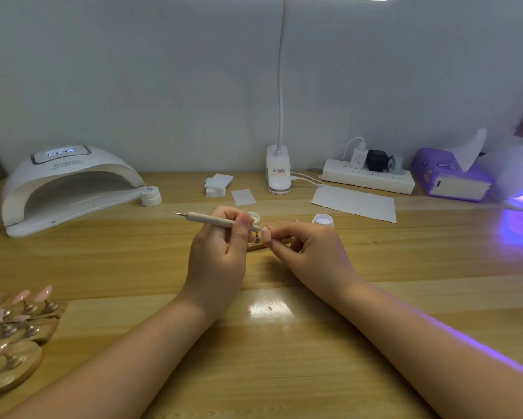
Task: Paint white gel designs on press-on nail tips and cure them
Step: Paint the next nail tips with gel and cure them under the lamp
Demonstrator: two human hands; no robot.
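Centrally, left hand grips pen; right hand pinches nail tip.

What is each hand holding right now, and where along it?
The left hand holds a nail art pen near its working end, the tip at the nail. The right hand pinches the nail tip on its small stand.
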